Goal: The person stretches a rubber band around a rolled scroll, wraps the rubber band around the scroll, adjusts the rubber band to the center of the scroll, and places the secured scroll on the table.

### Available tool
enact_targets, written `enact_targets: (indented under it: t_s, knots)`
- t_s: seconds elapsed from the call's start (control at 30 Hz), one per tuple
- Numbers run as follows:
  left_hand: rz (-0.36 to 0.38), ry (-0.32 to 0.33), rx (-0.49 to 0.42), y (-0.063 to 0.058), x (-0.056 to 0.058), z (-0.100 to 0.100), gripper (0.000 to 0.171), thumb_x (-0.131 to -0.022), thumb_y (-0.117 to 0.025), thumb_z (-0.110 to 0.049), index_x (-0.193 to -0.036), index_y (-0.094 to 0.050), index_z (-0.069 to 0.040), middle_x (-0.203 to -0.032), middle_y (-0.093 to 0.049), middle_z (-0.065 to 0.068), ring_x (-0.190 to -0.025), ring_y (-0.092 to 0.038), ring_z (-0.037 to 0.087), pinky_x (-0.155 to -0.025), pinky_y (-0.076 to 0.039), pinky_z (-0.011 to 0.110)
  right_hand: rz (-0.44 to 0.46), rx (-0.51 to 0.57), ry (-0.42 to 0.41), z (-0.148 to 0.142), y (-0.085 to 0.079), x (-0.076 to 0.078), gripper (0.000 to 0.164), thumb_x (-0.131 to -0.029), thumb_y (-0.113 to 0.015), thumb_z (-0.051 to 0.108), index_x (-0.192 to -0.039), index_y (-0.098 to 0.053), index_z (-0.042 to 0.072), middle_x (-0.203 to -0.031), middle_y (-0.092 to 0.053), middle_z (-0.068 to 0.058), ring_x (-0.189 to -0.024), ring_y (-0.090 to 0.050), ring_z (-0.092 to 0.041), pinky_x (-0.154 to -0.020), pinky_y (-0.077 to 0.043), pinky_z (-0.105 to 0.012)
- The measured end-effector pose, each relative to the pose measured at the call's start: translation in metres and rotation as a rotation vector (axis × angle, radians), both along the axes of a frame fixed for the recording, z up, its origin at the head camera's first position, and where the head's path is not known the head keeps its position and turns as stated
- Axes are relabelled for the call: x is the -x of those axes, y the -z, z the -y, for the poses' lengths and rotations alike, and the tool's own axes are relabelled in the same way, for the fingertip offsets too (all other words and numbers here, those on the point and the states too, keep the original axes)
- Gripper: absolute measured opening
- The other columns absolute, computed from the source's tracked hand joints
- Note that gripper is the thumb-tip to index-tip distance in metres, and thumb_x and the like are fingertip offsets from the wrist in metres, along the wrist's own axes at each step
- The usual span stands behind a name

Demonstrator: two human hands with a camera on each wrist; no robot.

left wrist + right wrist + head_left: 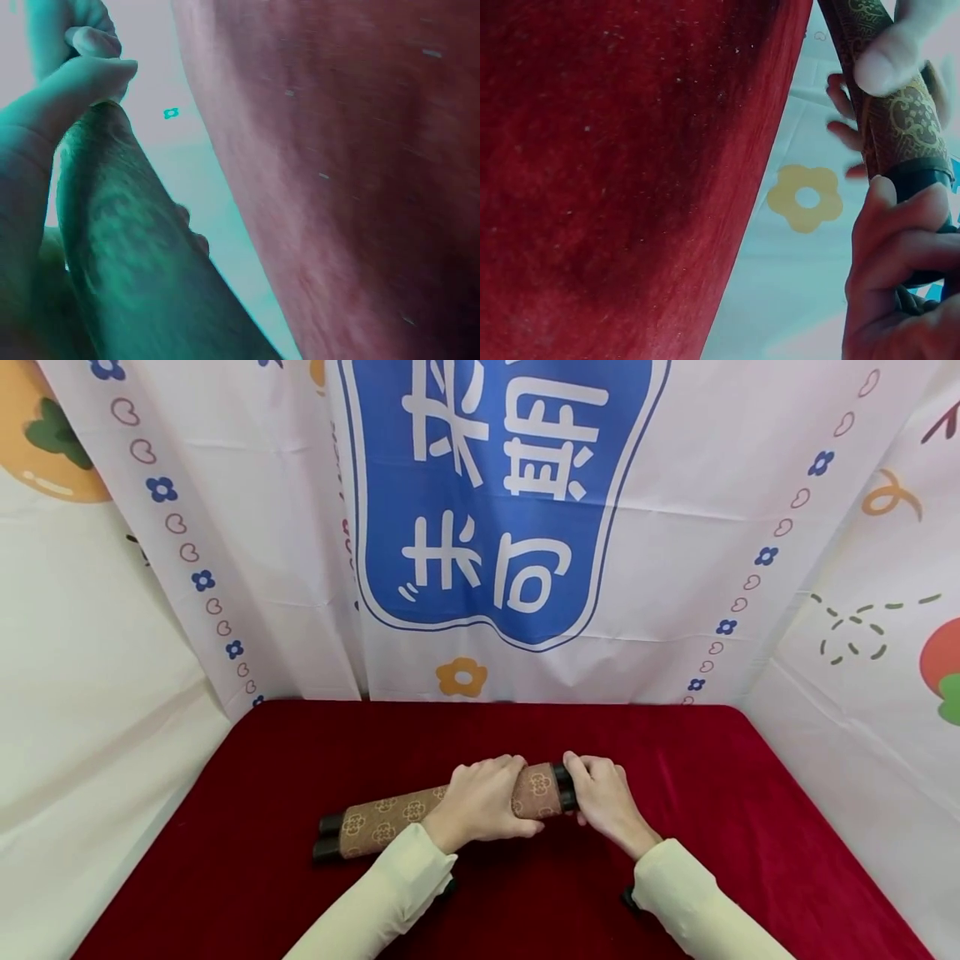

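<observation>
A long brown roll (375, 821) with a gold floral pattern and paired black ends lies at a slant, its right end farther back. My left hand (483, 802) wraps over the roll right of its middle, thumb along the near side. At the right end, my right hand (606, 793) grips the black ends (564, 787). The left wrist view shows the patterned surface of the roll (150, 232) running up under the left thumb. In the right wrist view, curled fingers of my right hand (900, 255) hold the black part, just below the brown covering.
A dark red velvet cloth (300, 760) covers the table. White printed curtains stand behind it and at both sides, the back one (645, 610) bearing a large blue sign. Light sleeves (390, 893) cover both forearms.
</observation>
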State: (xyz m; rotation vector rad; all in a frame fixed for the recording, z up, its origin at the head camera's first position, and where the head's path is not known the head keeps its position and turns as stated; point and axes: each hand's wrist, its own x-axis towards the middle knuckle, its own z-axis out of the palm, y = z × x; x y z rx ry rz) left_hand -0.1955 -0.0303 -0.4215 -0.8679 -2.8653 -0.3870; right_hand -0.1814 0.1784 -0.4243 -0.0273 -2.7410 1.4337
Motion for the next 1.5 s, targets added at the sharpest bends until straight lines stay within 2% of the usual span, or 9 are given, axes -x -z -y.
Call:
enact_targets:
  t_s: [0.13,0.3,0.47,0.67,0.77,0.93,1.1,1.3,1.5]
  knots:
    - [-0.034,0.013,-0.006,-0.006,0.0,-0.013,0.087,-0.072,-0.08,-0.077,-0.134,-0.062,-0.018,-0.112,-0.071,-0.004,-0.087,-0.068,0.014,-0.061,-0.052,0.034,-0.013,-0.005,0.002,0.003,-0.001,0.002,0.052,-0.111,-0.045,0.044,-0.085,-0.073,0.009,-0.055,-0.064,-0.006,-0.038,-0.058,-0.02,-0.044,-0.048,-0.034]
    - [-0.053,0.003,-0.014,-0.003,0.0,-0.02,0.068,-0.074,-0.084,-0.069,-0.116,-0.063,-0.019,-0.099,-0.071,-0.006,-0.079,-0.067,0.013,-0.057,-0.05,0.033,-0.006,0.003,-0.002,0.004,-0.004,0.001,0.051,-0.111,-0.046,0.042,-0.084,-0.073,0.009,-0.056,-0.064,-0.007,-0.039,-0.058,-0.02,-0.044,-0.048,-0.034]
    - [-0.047,0.001,-0.014,0.0,0.0,-0.01,0.058,-0.073,-0.087,-0.057,-0.111,-0.062,-0.021,-0.09,-0.067,-0.008,-0.07,-0.06,0.009,-0.054,-0.045,0.031,0.009,0.014,-0.029,0.003,-0.006,0.0,0.051,-0.111,-0.046,0.044,-0.088,-0.075,0.008,-0.059,-0.067,-0.007,-0.04,-0.059,-0.021,-0.045,-0.05,-0.034]
    - [-0.008,-0.019,0.002,0.002,-0.002,0.011,0.056,-0.073,-0.087,-0.056,-0.107,-0.062,-0.02,-0.088,-0.065,-0.009,-0.066,-0.056,0.009,-0.052,-0.042,0.03,0.001,0.004,-0.011,-0.003,-0.009,0.001,0.051,-0.111,-0.046,0.043,-0.086,-0.074,0.008,-0.058,-0.067,-0.008,-0.04,-0.059,-0.022,-0.047,-0.049,-0.034]
    - [-0.028,-0.027,0.019,0.001,-0.002,0.011,0.069,-0.073,-0.086,-0.064,-0.118,-0.064,-0.018,-0.098,-0.07,-0.006,-0.076,-0.063,0.012,-0.055,-0.047,0.032,0.004,0.004,-0.013,-0.003,-0.009,0.002,0.053,-0.112,-0.044,0.045,-0.086,-0.074,0.008,-0.059,-0.067,-0.008,-0.04,-0.059,-0.023,-0.047,-0.05,-0.034]
    - [-0.09,-0.01,0.012,-0.006,-0.003,-0.009,0.098,-0.07,-0.079,-0.081,-0.139,-0.059,-0.014,-0.118,-0.071,-0.002,-0.096,-0.069,0.017,-0.065,-0.057,0.037,0.004,0.015,-0.009,0.0,-0.01,0.002,0.053,-0.111,-0.045,0.046,-0.088,-0.074,0.009,-0.059,-0.066,-0.008,-0.041,-0.059,-0.023,-0.047,-0.05,-0.034]
    - [-0.093,-0.014,0.02,-0.002,-0.002,-0.017,0.076,-0.073,-0.085,-0.068,-0.124,-0.061,-0.018,-0.103,-0.071,-0.005,-0.083,-0.069,0.016,-0.059,-0.053,0.035,-0.001,0.017,-0.013,-0.001,-0.011,0.001,0.053,-0.111,-0.045,0.047,-0.088,-0.075,0.008,-0.058,-0.066,-0.008,-0.04,-0.059,-0.022,-0.046,-0.05,-0.035]
    - [-0.054,-0.072,0.056,0.006,-0.003,0.011,0.059,-0.071,-0.092,-0.05,-0.11,-0.061,-0.02,-0.094,-0.07,-0.005,-0.079,-0.069,0.018,-0.058,-0.051,0.037,-0.014,0.006,0.004,-0.009,-0.011,0.001,0.055,-0.111,-0.045,0.047,-0.084,-0.073,0.007,-0.058,-0.066,-0.008,-0.041,-0.059,-0.022,-0.047,-0.049,-0.034]
    - [-0.089,-0.048,0.027,0.0,-0.007,0.014,0.086,-0.07,-0.086,-0.07,-0.129,-0.061,-0.014,-0.109,-0.071,0.0,-0.09,-0.069,0.02,-0.062,-0.056,0.038,-0.013,0.01,-0.008,-0.005,-0.009,0.003,0.056,-0.111,-0.045,0.048,-0.084,-0.073,0.008,-0.058,-0.066,-0.008,-0.041,-0.06,-0.023,-0.048,-0.05,-0.034]
